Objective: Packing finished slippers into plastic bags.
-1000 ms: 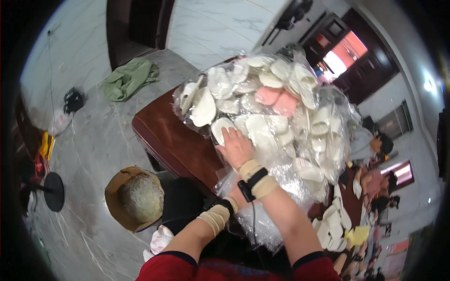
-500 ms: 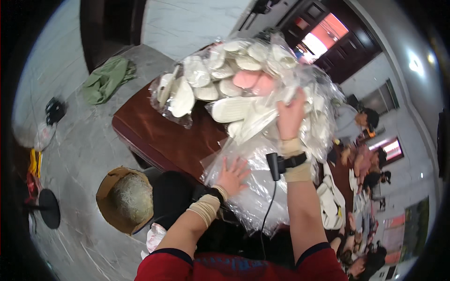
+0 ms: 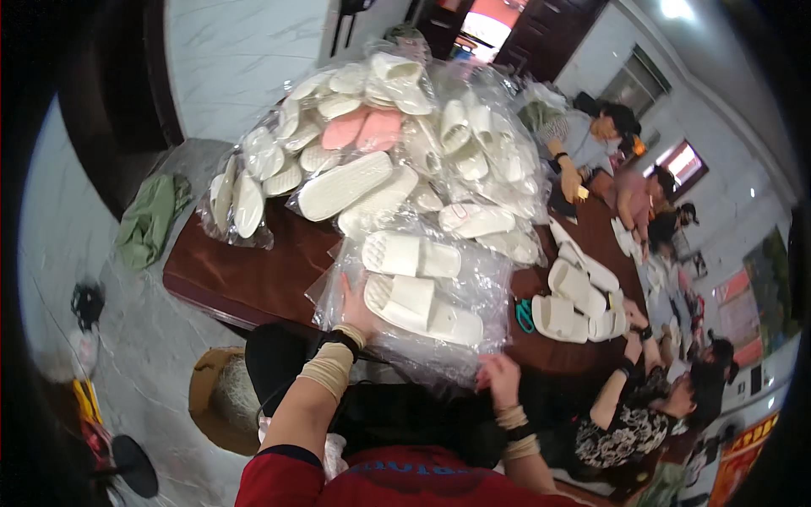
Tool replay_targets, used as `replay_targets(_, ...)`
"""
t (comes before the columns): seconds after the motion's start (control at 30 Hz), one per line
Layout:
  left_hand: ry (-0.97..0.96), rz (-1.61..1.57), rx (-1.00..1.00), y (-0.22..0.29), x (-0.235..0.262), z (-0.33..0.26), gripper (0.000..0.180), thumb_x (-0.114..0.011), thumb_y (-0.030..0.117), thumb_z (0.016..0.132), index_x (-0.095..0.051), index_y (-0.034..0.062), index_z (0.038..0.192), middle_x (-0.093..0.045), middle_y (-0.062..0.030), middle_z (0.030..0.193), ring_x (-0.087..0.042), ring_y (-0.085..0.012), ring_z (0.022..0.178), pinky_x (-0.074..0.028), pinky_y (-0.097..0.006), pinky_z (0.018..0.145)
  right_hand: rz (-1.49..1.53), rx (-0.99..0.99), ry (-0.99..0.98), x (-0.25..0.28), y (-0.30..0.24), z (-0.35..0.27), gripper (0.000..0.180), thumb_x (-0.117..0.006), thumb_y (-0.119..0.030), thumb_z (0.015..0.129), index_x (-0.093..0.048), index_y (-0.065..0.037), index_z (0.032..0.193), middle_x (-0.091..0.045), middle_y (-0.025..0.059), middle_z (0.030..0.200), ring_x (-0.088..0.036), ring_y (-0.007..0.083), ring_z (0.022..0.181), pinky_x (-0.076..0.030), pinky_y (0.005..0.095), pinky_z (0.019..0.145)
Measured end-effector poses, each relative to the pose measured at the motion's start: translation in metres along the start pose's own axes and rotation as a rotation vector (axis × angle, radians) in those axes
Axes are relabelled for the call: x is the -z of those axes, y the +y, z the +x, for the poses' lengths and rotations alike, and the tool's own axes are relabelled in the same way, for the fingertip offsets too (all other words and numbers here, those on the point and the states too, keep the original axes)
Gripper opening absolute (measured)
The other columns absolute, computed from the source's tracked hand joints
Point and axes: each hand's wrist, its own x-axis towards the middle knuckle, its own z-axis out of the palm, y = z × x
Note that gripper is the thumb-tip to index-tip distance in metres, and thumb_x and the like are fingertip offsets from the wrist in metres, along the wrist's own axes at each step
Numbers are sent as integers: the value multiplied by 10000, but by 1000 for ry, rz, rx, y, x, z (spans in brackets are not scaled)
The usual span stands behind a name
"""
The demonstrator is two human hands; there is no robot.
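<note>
A clear plastic bag [image 3: 473, 283] holding white slippers [image 3: 411, 255] lies at the near edge of a dark red-brown table [image 3: 253, 279]. My left hand [image 3: 355, 308] presses against the bag's left side, fingers up. My right hand [image 3: 500, 378] grips the bag's lower right edge near my lap. Behind the bag rises a big heap of bagged white slippers [image 3: 397, 135] with one pink pair [image 3: 365, 128] among them.
Loose white slippers [image 3: 574, 300] and teal scissors [image 3: 525, 314] lie on the table to the right. Other people sit along the right side, one with hands [image 3: 629, 338] by the slippers. A green cloth [image 3: 148, 221] and a woven basket [image 3: 221, 401] are on the floor at left.
The bag with slippers has been pulled down from the heap toward me. My right hand dropped from high on the pile to the bag's near edge; my left hand moved up to its side.
</note>
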Motion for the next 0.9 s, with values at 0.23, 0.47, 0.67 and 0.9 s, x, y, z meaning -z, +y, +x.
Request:
replay_targets(0.23, 147, -119, -2, 27, 32, -6, 897, -606, 716, 829, -508, 181, 1542, -400, -72, 1648, -66, -414, 1587, 112, -705, 1231, -394, 265, 229, 71, -40, 103, 323, -597, -314, 1008, -684, -23, 1118, -722, 164, 891, -687, 332, 801, -550, 433, 701)
replay_targets(0.47, 142, -102, -1, 28, 17, 2, 912, -543, 732, 875, -411, 189, 1596, -433, -63, 1628, -165, -344, 1584, 110, -679, 1246, -910, 311, 60, 1, -65, 140, 374, -597, -373, 1011, -639, -65, 1220, -738, 209, 1065, -701, 381, 1005, -549, 467, 793)
replay_targets(0.67, 171, 2830, -217, -7, -9, 3, 907, -413, 761, 923, -289, 229, 1647, -327, -29, 1691, -169, -322, 1587, 91, -730, 1215, 255, 404, -349, 17, -97, 123, 246, -558, -197, 1059, -590, -75, 1271, -701, 79, 1107, -708, 176, 996, -542, 296, 719)
replay_targets(0.9, 12, 4420, -253, 22, 3, 14, 860, -416, 712, 941, -285, 238, 1646, -289, -13, 1706, -128, -336, 1596, 89, -758, 1193, 280, -63, -393, 77, -46, 140, 364, -578, -205, 1048, -562, -26, 1364, -678, 151, 1278, -696, 257, 1099, -601, 383, 840)
